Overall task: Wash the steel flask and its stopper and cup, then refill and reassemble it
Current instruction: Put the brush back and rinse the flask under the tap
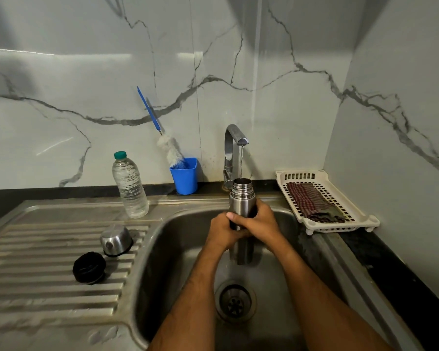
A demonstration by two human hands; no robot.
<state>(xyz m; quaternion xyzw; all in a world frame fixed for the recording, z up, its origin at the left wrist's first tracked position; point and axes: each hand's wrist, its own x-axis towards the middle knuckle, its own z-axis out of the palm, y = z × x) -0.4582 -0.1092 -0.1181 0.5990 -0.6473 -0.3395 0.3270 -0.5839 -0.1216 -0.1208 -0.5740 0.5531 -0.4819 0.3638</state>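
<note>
The steel flask (241, 198) is held upright under the tap (235, 140), gripped by the left hand (223, 233) and right hand (260, 224). Its open mouth is kept directly beneath the water stream; cup (115, 240) and stopper (89, 267) are left of the sink basin (167, 249)

Counts, placed from the two-hand grip: 2 hands, left hand (222, 230) and right hand (260, 222), both on 1 steel flask (241, 198). 1 tap (232, 145) right above it. 1 steel cup (115, 239) and 1 black stopper (89, 267) left of it. 1 plastic bottle (130, 186), 1 blue tub (185, 176), 1 bottle brush (160, 134) up-left. 1 white tray (365, 219), 1 checked cloth (312, 202) right. 1 drain (235, 301) below.
</note>
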